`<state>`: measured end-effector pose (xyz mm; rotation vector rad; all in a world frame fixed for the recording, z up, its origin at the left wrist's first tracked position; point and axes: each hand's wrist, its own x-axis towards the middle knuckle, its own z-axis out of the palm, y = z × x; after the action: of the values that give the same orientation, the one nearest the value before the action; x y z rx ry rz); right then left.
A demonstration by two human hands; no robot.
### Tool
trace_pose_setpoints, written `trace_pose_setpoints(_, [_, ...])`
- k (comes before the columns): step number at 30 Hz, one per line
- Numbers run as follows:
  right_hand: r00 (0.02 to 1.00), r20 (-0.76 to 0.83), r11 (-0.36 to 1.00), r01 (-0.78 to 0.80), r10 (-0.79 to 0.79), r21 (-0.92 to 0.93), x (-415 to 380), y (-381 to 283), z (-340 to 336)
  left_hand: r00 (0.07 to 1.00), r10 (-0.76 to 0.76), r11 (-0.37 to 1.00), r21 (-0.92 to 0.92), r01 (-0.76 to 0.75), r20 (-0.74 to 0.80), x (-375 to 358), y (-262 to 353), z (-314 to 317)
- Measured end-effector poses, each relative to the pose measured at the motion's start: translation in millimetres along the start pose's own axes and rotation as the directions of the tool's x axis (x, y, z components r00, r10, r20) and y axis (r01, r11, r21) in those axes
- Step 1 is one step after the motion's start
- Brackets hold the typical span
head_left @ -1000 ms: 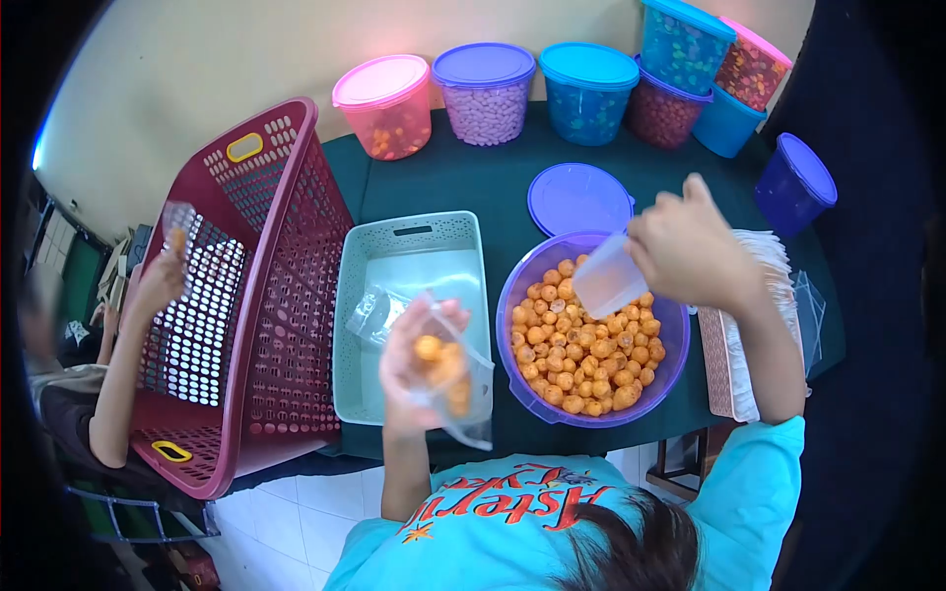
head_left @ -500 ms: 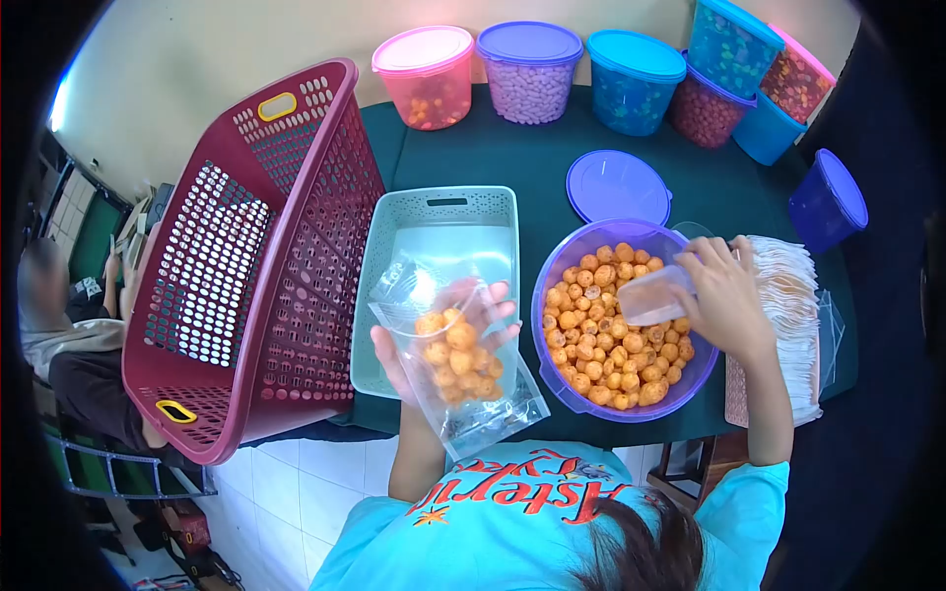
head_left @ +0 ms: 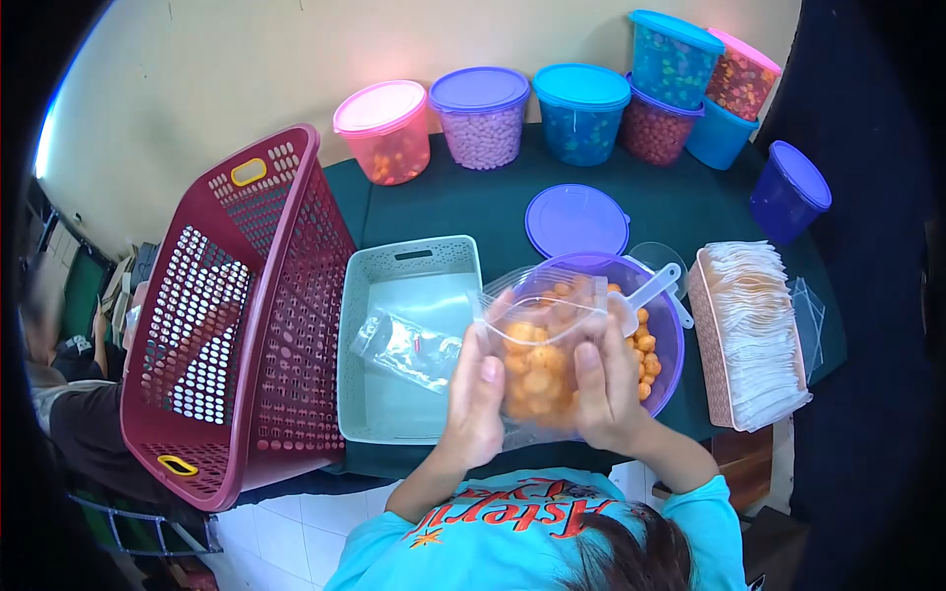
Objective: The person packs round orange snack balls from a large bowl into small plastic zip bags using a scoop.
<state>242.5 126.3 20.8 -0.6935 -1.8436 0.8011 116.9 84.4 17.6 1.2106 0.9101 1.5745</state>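
Note:
My left hand [head_left: 475,399] and my right hand [head_left: 613,394] are closed on the two sides of a clear plastic bag [head_left: 540,364], thumbs toward me. Round orange snack balls fill its lower part, and its upper edge looks unfolded and flat. The bag is held over the left part of a round purple tub [head_left: 673,369] of the same snack balls [head_left: 645,360], hiding much of it. A clear plastic scoop [head_left: 652,288] lies in the tub, handle pointing up and right. To the left, flat clear bags [head_left: 406,350] lie in a pale green basket [head_left: 394,433].
A large maroon laundry basket [head_left: 310,355] stands tilted at left. A purple lid [head_left: 576,220] lies behind the tub. Lidded tubs, such as a pink one [head_left: 386,143], line the wall. A pink basket of white packets [head_left: 754,335] stands right. Another person [head_left: 84,384] is at far left.
My right hand has left the scoop in the tub and joined my left on the bag. The filled bag has moved right, over the tub. The view has shifted.

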Motion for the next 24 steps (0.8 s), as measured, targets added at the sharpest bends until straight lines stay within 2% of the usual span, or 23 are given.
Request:
trace_pose_setpoints(2, [0.973, -0.233, 0.973, 0.051, 0.003, 0.224, -3, 1, 12, 0.999, 0.038, 0.998, -0.058, -0.040, -0.039, 1, -2, 8])
trace_pose_setpoints(3, [0.986, -0.166, 0.969, 0.026, 0.016, 0.246, -4, 3, 7, 0.999, 0.028, 0.997, -0.075, -0.030, -0.022, 1, -3, 8])
trace_pose_setpoints(4, [0.986, -0.167, 0.970, 0.023, 0.018, 0.243, -4, 3, 2, 1.000, 0.018, 0.996, -0.091, -0.018, -0.006, 2, -3, 8])
trace_pose_setpoints(6, [0.985, -0.052, 0.954, -0.148, 0.167, 0.262, -4, 1, -4, 0.999, -0.030, 0.997, -0.076, 0.033, 0.034, 3, -3, 2])
trace_pose_setpoints(7, [0.984, -0.054, 0.954, -0.147, 0.167, 0.261, -4, 3, -5, 0.995, -0.075, 0.995, -0.057, 0.079, 0.071, 4, -3, -2])
trace_pose_setpoints(11, [0.978, -0.031, 0.933, -0.185, 0.205, 0.310, -2, 8, -5, 0.990, -0.111, 0.993, -0.041, 0.115, 0.089, 4, -8, -11])
trace_pose_setpoints(13, [0.980, -0.015, 0.936, -0.184, 0.197, 0.301, -2, 6, -2, 0.997, -0.021, 0.999, 0.044, 0.018, 0.072, 2, -8, -11])
trace_pose_setpoints(15, [0.955, -0.092, 0.874, -0.216, 0.281, 0.435, -4, 3, 7, 0.998, 0.010, 0.999, 0.034, -0.012, 0.062, 1, -11, -10])
trace_pose_setpoints(16, [0.956, -0.088, 0.874, -0.216, 0.280, 0.435, -6, 4, 6, 0.997, 0.044, 0.999, 0.025, -0.045, 0.056, 1, -13, -10])
trace_pose_setpoints(17, [0.964, -0.056, 0.883, -0.213, 0.259, 0.417, -8, 7, 4, 0.998, 0.045, 0.999, 0.026, -0.046, 0.052, 1, -16, -12])
trace_pose_setpoints(19, [0.969, -0.020, 0.890, -0.216, 0.244, 0.402, -12, 10, 2, 0.994, 0.066, 0.998, -0.008, -0.067, -0.087, 1, -23, -17])
trace_pose_setpoints(20, [0.967, 0.001, 0.884, -0.235, 0.256, 0.403, -14, 10, 2, 0.994, 0.063, 0.998, -0.007, -0.064, -0.087, -1, -22, -18])
trace_pose_setpoints(22, [0.962, 0.016, 0.879, -0.256, 0.272, 0.402, -15, 9, 1, 0.991, -0.036, 0.999, 0.018, 0.038, -0.130, -5, -17, -19])
trace_pose_setpoints(24, [0.976, 0.048, 0.844, -0.206, 0.210, 0.495, -15, 7, 2, 0.986, 0.001, 0.996, 0.084, 0.013, -0.168, -5, -16, -14])
